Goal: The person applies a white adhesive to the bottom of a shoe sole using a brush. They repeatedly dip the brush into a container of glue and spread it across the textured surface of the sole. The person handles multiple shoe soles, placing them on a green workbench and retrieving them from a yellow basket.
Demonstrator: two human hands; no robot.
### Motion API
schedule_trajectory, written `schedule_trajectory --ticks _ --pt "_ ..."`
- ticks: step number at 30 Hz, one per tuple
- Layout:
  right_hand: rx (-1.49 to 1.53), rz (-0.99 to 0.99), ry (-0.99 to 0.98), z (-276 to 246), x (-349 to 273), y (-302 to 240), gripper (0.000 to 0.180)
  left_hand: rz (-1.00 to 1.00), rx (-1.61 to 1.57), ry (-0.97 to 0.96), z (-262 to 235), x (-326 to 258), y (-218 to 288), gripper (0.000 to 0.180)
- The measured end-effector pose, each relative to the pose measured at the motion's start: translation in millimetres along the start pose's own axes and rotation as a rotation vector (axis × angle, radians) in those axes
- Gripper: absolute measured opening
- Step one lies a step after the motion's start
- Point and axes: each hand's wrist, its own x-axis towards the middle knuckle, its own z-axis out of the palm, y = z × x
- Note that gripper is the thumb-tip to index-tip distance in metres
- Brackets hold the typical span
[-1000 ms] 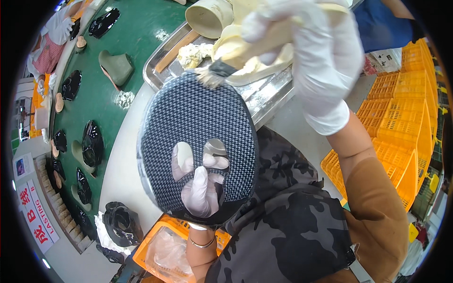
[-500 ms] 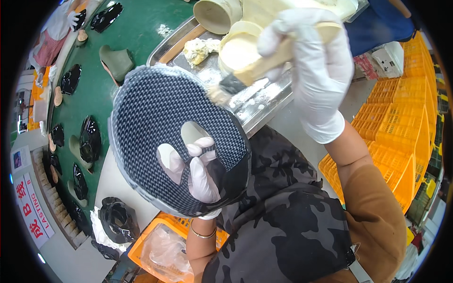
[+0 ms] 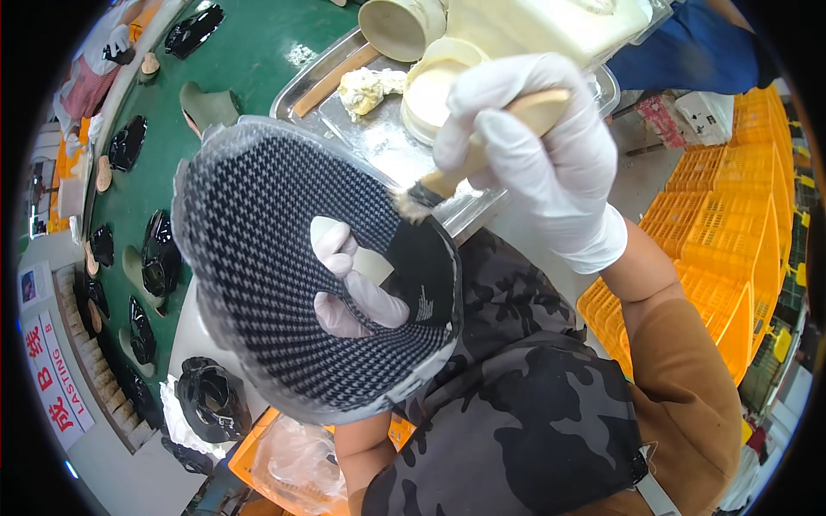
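Observation:
A shoe upper (image 3: 258,232) is held up before me, its houndstooth-patterned lining facing up and its rim pale, as if coated. My left hand (image 3: 372,301), white-gloved, reaches it from beneath; the fingers show through the openings and grip the strap between them. In my right hand (image 3: 551,163), also gloved, is a wooden-handled brush (image 3: 443,182). Its bristles are at the upper's far right edge, over the black part of the lining. Behind the brush stands a cup of white paste (image 3: 430,93) in a metal tray (image 3: 366,144).
The tray also bears a crusty pale lump (image 3: 365,93) and a wooden strip (image 3: 335,82). Black uppers (image 3: 160,254) and shoe lasts lie along the green table (image 3: 249,43). A glossy black shoe piece (image 3: 211,397) sits at left. Orange crates (image 3: 688,258) are stacked at right.
The upper has shifted left and tilted, and my left fingers sit differently in its openings. My right hand has come lower and nearer with the brush, whose bristles moved down along the edge.

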Motion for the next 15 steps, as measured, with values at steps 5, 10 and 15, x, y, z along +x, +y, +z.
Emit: schedule_trajectory --ticks 5,10,15 --pt "-0.021 0.070 -0.060 -11 -7 -5 0.013 0.074 0.533 -0.233 -6 -4 20 0.045" --pt "0.186 -0.067 -0.088 8 4 -11 0.021 -0.038 0.003 0.002 -5 2 83 0.025" --pt "-0.019 0.110 -0.199 -12 -13 -7 0.026 -0.254 -0.933 -0.109 10 27 38 0.038"
